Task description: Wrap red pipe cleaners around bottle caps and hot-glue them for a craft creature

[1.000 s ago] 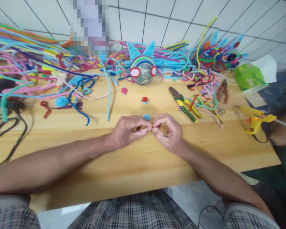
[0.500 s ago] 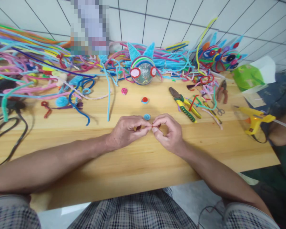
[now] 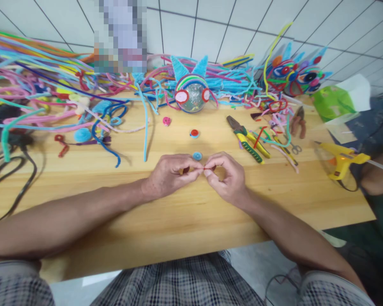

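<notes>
Over the front middle of the table, my left hand [image 3: 174, 174] and my right hand [image 3: 226, 176] meet fingertip to fingertip. Both are closed in a pinch on a tiny red piece of pipe cleaner [image 3: 204, 168], mostly covered by the fingers. Just beyond the fingertips lies a light blue coil [image 3: 197, 156]. Farther back are a red and blue coil [image 3: 194, 134] and a pink coil [image 3: 166, 121]. Behind them stands a clear ball [image 3: 194, 100] with blue pipe-cleaner ears and red-rimmed pink discs.
Pliers [image 3: 245, 138], scissors [image 3: 295, 148] and pipe-cleaner scraps lie to the right. A yellow glue gun [image 3: 341, 159] rests near the right edge, close to another person's arm [image 3: 378, 172]. Bundles of pipe cleaners [image 3: 41, 85] and a black cable [image 3: 28, 187] fill the left.
</notes>
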Action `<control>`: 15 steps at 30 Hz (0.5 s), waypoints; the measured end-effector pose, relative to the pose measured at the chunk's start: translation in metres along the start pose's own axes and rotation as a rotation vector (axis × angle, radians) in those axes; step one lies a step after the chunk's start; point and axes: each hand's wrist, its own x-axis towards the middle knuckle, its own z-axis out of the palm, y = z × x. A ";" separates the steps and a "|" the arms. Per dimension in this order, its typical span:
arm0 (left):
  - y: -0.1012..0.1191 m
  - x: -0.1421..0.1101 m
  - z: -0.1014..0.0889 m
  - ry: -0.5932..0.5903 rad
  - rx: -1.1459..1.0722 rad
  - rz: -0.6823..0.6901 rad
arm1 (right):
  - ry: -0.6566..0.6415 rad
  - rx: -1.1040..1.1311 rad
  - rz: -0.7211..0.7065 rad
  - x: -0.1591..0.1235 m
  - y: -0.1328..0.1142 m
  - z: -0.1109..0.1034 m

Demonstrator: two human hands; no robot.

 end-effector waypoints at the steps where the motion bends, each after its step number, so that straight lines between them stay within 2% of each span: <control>1: 0.000 0.000 0.000 -0.003 -0.001 -0.004 | 0.002 0.004 -0.002 0.000 0.000 0.000; 15: 0.002 0.001 -0.001 0.012 -0.027 0.006 | 0.014 0.004 -0.010 0.000 0.000 0.000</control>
